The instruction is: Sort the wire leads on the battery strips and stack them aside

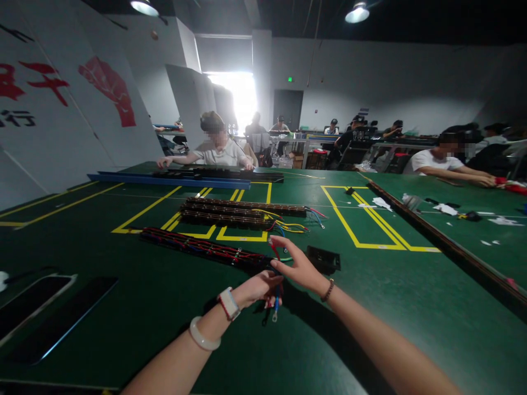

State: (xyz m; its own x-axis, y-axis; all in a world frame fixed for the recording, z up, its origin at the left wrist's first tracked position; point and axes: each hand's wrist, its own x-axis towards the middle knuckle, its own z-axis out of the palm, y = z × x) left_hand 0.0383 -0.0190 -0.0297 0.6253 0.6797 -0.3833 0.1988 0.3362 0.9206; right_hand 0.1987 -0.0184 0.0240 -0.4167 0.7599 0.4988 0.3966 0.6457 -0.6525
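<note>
Yellow outlines [370, 246] mark the green worktop [432, 296] in a white-walled room [379, 71]; red "干" [46, 80] is legible at left. The wired strip [206, 248] lies mid-worktop, its leads [276, 307] grasped in the left hand's [260, 287] grip; the right hand's [300, 266] I cannot tell.

The wires [276, 303] are red and blue, the table [156, 307] green with yellow outlines [379, 246], the bangle [201, 337] white.

You worked in dim light; glare from the bright opening [245, 99] washed out its surroundings. Ceiling lamps [357, 13] glowed overhead. A dark shadow lay on the counter [411, 280] beside your right hand [297, 264] and forearm [382, 332]. Wide-angle stretching bent the edges, and distant people [354, 137] looked soft.
</note>
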